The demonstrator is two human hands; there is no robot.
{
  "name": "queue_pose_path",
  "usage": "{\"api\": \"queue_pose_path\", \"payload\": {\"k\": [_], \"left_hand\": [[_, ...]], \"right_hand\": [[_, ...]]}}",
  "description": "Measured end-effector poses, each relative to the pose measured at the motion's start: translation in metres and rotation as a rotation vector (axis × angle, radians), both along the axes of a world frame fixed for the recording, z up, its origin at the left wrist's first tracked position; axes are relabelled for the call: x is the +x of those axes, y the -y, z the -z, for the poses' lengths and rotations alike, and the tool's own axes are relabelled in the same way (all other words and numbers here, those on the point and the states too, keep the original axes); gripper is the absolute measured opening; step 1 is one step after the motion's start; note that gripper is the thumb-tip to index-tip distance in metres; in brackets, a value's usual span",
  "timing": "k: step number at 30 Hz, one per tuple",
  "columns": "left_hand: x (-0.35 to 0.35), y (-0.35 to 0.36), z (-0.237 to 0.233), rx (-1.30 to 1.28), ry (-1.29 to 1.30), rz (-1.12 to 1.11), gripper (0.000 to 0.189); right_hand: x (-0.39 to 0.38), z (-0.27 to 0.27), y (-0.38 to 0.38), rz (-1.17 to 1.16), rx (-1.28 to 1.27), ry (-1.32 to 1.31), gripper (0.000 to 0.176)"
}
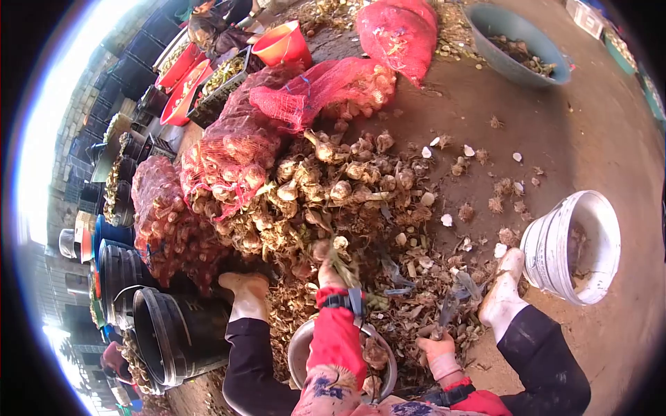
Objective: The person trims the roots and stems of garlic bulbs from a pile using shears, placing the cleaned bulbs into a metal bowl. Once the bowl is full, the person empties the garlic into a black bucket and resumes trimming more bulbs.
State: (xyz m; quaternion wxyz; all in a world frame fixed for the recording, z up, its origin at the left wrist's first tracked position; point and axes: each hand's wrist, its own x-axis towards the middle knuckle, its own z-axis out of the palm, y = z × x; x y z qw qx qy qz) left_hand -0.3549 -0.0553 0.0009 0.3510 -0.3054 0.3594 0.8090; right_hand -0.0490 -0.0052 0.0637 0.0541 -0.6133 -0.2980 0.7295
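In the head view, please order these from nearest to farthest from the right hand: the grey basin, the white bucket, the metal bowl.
1. Metal bowl, just left of the right hand.
2. White bucket, up and to the right, beside the foot.
3. Grey basin, far off at the top right.

sunlit dirt floor [610, 118] w/ blk crates [149, 45]

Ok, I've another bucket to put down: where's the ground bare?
Bare brown ground lies between the white plastic bucket and the grey-blue round basin. Crowded: the loose garlic pile, the red mesh sacks, and the trimmings round the round metal bowl, where the left hand grips a garlic stalk and the right hand holds grey shears.
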Motion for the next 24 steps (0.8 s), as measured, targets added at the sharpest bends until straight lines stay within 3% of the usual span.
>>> {"api": "queue_pose_path", "payload": {"k": [1, 3, 4, 5, 6, 8, 9, 10, 12, 13, 14, 16, 17, 18, 22, 24], "left_hand": [[0.002, -0.004, 0.001, -0.107, -0.145, 0.001, 0.034], [0.040, 0.003, -0.020, -0.056, -0.489, 0.274, 0.042], [0.057, 0.002, -0.039, -0.071, -0.596, 0.375, 0.047], [0.058, 0.018, -0.012, -0.116, -0.461, 0.404, 0.066], [0.087, 0.007, -0.068, -0.413, -0.781, 0.664, 0.076], [0.109, 0.022, -0.086, -0.314, -0.723, 0.822, 0.070], [0.127, 0.013, -0.145, -0.317, -0.886, 0.916, 0.052], [0.134, 0.014, -0.167, -0.274, -0.844, 1.051, 0.036], [0.149, 0.023, -0.186, -0.472, -0.888, 1.090, 0.031], [0.149, 0.036, -0.177, -0.448, -1.003, 1.109, 0.018], [0.151, 0.050, -0.170, -0.447, -1.009, 1.117, 0.018], [0.161, 0.054, -0.196, -0.103, -0.131, 0.768, 0.025], [0.163, 0.060, -0.190, -0.061, -0.256, 0.811, 0.039], [0.168, 0.062, -0.195, -0.066, -0.256, 0.816, 0.039], [0.185, 0.065, -0.199, 0.089, -0.710, 0.973, 0.035], [0.190, 0.063, -0.205, 0.375, 0.109, 0.698, 0.034]], "right_hand": [[0.001, 0.006, 0.002, 0.008, 0.001, 0.002, 0.021], [0.003, 0.015, 0.007, 0.055, 0.300, -0.177, 0.020], [0.008, 0.011, 0.002, 0.021, 0.209, -0.136, 0.019], [0.005, 0.006, -0.001, 0.010, 0.320, -0.190, 0.019], [0.002, -0.002, -0.002, -0.004, 0.429, -0.239, 0.019], [0.006, -0.024, -0.010, -0.243, 0.656, -0.175, 0.019], [0.008, -0.028, -0.006, -0.247, 0.743, -0.155, 0.018], [0.009, -0.041, -0.010, -0.356, 1.040, -0.125, 0.017], [0.009, -0.070, -0.015, -0.534, 1.114, -0.148, 0.018], [0.008, -0.079, -0.016, -0.640, 1.169, -0.136, 0.020], [0.009, -0.092, -0.014, -0.713, 1.137, -0.114, 0.020], [0.011, -0.095, -0.009, -0.798, 1.221, -0.125, 0.021], [0.013, -0.102, -0.007, -0.872, 1.185, -0.106, 0.021], [0.015, -0.101, -0.002, -0.865, 1.182, -0.107, 0.021], [0.020, -0.080, 0.007, -0.940, 1.174, -0.110, 0.025], [0.024, -0.079, 0.006, -0.971, 1.124, -0.073, 0.031]]}}
